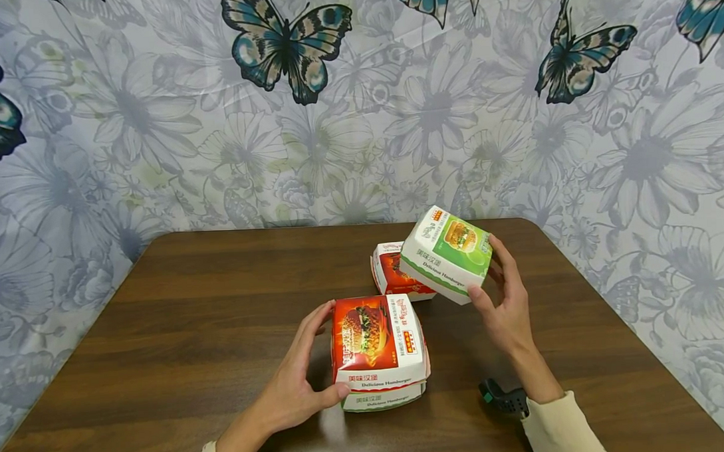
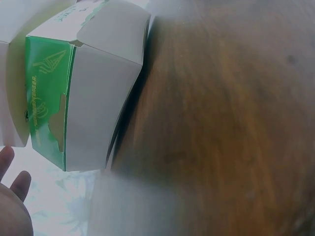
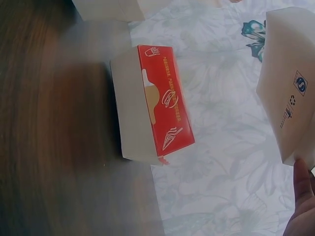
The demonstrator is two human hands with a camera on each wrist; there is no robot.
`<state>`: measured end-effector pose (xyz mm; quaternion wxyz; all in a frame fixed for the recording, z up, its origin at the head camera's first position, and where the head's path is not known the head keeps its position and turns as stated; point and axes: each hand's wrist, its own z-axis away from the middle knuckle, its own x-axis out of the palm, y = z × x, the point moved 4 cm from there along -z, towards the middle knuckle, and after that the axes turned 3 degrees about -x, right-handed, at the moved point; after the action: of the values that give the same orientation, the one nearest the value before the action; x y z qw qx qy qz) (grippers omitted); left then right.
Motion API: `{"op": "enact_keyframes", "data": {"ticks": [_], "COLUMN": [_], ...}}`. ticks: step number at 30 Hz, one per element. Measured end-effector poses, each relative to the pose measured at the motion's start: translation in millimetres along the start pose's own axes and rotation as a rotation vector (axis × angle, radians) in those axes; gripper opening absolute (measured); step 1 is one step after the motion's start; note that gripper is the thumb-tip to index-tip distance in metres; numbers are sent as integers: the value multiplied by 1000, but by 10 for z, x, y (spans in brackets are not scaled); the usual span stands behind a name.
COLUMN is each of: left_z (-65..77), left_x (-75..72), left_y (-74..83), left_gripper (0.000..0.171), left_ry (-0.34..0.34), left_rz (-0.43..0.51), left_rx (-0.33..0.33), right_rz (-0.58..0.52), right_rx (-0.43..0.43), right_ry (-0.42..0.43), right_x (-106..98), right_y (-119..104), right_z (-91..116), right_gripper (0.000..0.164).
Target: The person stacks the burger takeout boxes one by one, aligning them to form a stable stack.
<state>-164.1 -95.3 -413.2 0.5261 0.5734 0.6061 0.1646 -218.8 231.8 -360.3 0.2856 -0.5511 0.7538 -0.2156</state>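
A red hamburger box sits over a green-printed hamburger box near the front of the table. My left hand holds the red box at its left side, thumb by the front corner and fingers at the back. The left wrist view shows the lower box's green side against the wood. Off the table and tilted, a green hamburger box is gripped at its right side by my right hand. Its pale underside shows in the right wrist view.
Another red hamburger box stands on the table behind the stack, partly covered by the raised green box. The brown wooden table ends at a butterfly-print cloth. A black strap device is on my right wrist.
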Motion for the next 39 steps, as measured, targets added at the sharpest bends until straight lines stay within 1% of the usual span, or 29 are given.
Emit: {"op": "enact_keyframes", "data": {"ticks": [4, 9, 18, 25, 34, 39], "left_z": [-1, 2, -3, -2, -2, -5], "left_x": [-3, -7, -10, -16, -20, -14], "left_y": [5, 9, 14, 14, 16, 10], "left_gripper": [104, 104, 104, 104, 104, 104], "left_ry": [3, 16, 22, 21, 27, 19], "left_rz": [-3, -14, -11, -14, -50, -47], "left_rx": [3, 2, 8, 0, 29, 25], "right_rz": [-43, -105, -150, -215, -251, -265], "right_rx": [-17, -16, -38, -60, -88, -98], "right_ry": [-1, -8, -27, -37, -63, -80], "right_x": [13, 40, 86, 119, 143, 159], "right_y": [-39, -88, -170, -262, -323, -334], "right_z": [-6, -2, -3, -11, -18, -15], "right_gripper": [72, 71, 71, 72, 74, 75]}}
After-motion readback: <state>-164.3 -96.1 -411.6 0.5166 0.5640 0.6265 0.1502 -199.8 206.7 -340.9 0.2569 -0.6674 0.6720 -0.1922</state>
